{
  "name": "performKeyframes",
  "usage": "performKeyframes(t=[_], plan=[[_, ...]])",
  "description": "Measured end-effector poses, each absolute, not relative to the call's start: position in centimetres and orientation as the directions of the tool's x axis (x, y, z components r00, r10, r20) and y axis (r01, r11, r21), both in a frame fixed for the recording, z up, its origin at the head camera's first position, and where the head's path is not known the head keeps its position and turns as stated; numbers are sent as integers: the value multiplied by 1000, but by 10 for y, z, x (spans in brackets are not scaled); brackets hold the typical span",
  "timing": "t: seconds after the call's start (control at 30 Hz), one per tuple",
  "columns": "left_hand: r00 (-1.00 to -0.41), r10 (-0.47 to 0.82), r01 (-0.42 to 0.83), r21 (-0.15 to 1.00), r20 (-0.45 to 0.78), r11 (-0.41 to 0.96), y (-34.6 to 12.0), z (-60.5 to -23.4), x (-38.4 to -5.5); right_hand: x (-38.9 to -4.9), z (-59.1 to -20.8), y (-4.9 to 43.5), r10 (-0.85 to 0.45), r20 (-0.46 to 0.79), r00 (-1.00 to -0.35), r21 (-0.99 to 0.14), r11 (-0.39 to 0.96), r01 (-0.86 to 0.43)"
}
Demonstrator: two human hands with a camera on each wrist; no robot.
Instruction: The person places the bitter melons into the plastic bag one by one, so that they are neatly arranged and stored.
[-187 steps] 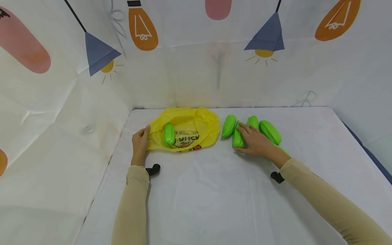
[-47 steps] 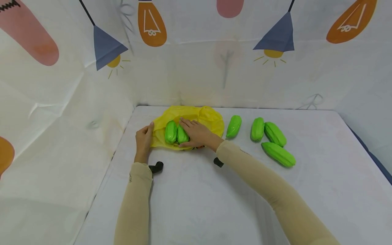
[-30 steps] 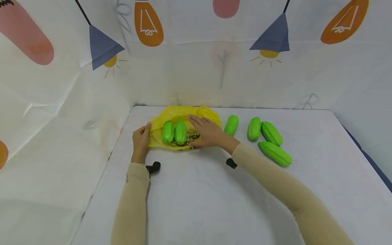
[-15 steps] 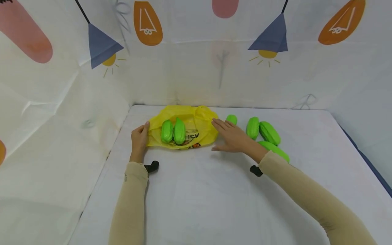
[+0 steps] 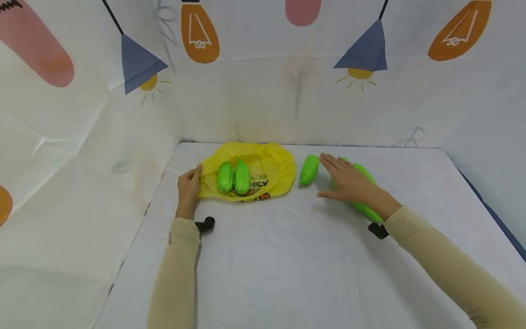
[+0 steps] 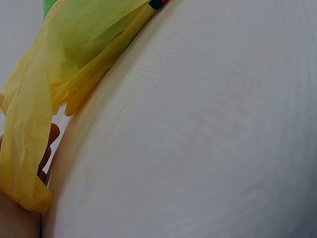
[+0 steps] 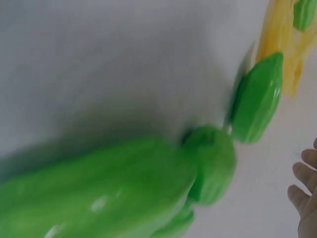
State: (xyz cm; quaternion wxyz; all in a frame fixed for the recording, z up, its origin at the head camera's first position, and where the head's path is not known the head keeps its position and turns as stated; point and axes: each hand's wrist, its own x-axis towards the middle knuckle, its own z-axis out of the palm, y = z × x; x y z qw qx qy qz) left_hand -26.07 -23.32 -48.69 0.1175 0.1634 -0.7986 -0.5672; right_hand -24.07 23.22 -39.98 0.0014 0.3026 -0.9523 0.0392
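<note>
Left wrist view alone shows left grip [image 6: 22, 188] pinching yellow bag [image 6: 64, 64]; right grip [image 5: 349, 180] spread flat.

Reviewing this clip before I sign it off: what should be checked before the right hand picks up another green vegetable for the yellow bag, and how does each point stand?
1. Bag held: the left hand grips the edge of the yellow bag. Ok.
2. Two green vegetables lie side by side on the bag. Ok.
3. Right hand free: fingers straight, holding nothing, above the group of vegetables on the right. Ok.
4. Lone vegetable beside the bag lies apart from the hand, unobstructed. Ok.
5. Number of vegetables under the right hand: partly hidden. Cannot tell.
6. Bag mouth open wide enough: cannot tell.
</note>
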Motion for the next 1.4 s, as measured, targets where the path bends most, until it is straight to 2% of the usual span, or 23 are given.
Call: performKeyframes(t=[0.3, 0.53, 0.73, 0.97, 1.23, 1.4], plan=[[-922, -387, -137, 945, -12, 297, -235, -489, -260, -220, -404, 295, -560, -30, -828, -110, 825, -554], [-920, -392, -137, 943, -7, 304, -236, -490, -260, -212, -414, 314, -542, -135, -830, -107, 840, -531], [-920, -390, -146, 946, -22, 290, -235, -491, -259, -209, -406, 329, -527, -116, -842, -111, 849, -517], [-920, -391, -122, 948, 4, 296, -236, -491, -262, -210, -404, 343, -507, -176, -844, -216, 856, -469], [-921, -390, -103, 948, 24, 301, -235, -492, -263, -202, -411, 339, -585, -35, -810, -184, 800, -570], [-922, -387, -98, 947, 29, 306, -235, -493, -263, -195, -418, 335, -590, -36, -806, -195, 795, -574]])
